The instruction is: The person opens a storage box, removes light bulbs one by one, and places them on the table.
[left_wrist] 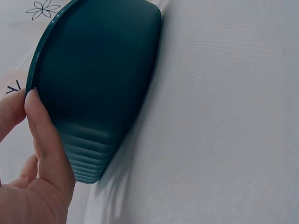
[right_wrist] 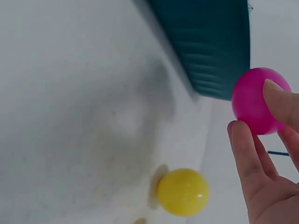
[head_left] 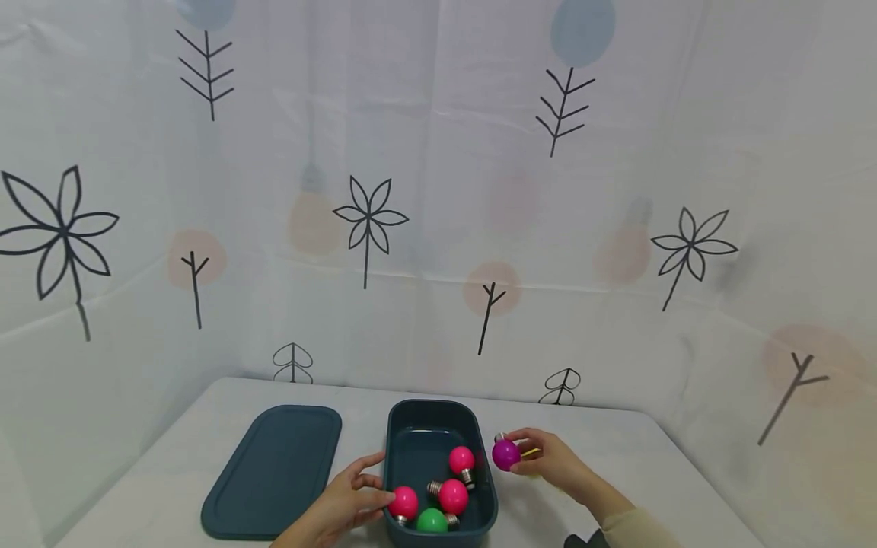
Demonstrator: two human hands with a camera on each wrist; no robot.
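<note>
The left hand [head_left: 352, 495] pinches the left rim of a dark blue-green box [head_left: 419, 453] on the tabletop [head_left: 363, 426], and its thumb tip lies right by a pink bulb [head_left: 405, 503] inside; whether the two touch cannot be told. The right hand [head_left: 548, 460] holds a purple bulb [head_left: 506, 455] between thumb and fingers, just outside the box's right side, metal base pointing up. Inside the box, a second pink bulb [head_left: 461, 460] lies towards the right wall, a third pink bulb [head_left: 454, 496] sits nearer the wearer, and a green bulb [head_left: 432, 521] lies by the near end. A yellow round thing [right_wrist: 182, 192] rests on the tabletop near the right hand. Left of the box, well apart from it, lies a flat dark lid [head_left: 274, 472].
</note>
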